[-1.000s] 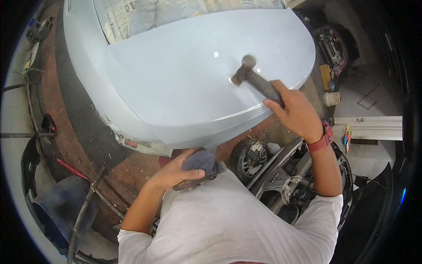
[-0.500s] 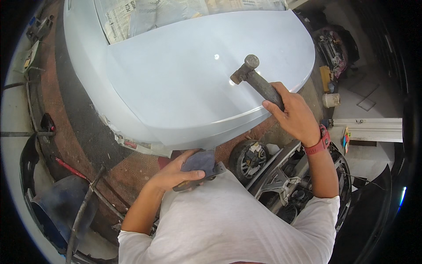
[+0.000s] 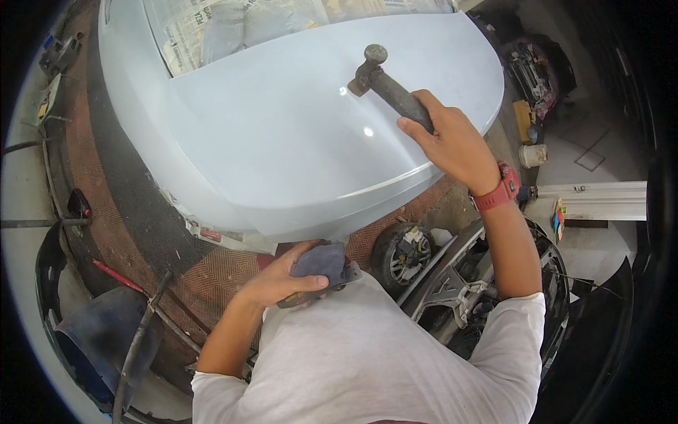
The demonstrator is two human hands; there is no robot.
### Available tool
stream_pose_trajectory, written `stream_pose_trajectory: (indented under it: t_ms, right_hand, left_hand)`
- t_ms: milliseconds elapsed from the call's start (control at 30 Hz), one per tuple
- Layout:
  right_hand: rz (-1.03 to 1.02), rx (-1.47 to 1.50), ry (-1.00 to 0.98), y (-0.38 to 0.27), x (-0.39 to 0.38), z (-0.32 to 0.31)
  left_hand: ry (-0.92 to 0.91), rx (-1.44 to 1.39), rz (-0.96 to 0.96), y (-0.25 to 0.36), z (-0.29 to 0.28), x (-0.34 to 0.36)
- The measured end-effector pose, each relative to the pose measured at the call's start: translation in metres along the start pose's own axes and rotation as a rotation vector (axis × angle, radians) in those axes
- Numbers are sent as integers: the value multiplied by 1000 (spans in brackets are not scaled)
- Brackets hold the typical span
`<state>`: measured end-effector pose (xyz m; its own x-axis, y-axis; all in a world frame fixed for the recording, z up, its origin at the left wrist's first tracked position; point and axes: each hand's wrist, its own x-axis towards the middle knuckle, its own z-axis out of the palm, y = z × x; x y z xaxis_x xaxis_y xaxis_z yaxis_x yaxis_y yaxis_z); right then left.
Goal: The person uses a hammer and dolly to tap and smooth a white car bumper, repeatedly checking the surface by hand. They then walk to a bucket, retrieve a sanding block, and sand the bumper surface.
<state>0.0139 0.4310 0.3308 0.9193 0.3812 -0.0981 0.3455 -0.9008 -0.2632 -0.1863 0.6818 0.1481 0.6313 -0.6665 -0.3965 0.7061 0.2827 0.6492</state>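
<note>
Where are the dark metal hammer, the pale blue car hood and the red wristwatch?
dark metal hammer (image 3: pixel 393 92), head view, on its handle.
pale blue car hood (image 3: pixel 282 134), head view, on its bare middle.
red wristwatch (image 3: pixel 498 192), head view, on its strap.

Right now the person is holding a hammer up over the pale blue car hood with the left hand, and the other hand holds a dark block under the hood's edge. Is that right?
Not quite. The head view shows the hammer in the right hand, the one with the red wristband, raised over the pale blue car hood. The left hand holds the dark block below the hood's edge.
</note>
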Motion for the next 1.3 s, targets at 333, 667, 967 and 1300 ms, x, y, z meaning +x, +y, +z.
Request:
stream_pose_trajectory:
  t_ms: [333,667,967,1300]
  right_hand:
    - [-51,-74,-10,1,12,8]
    - [-112,-208,36,9,16,12]
    - [-46,-24,13,-4,20,6]
    - [-37,-116,-3,2,20,15]
  left_hand:
    - [83,183,98,-10,-4,2]
    - [41,90,50,1,1,-1]
    - [-14,62,20,-9,-8,6]
    - [11,119,81,-17,-11,9]
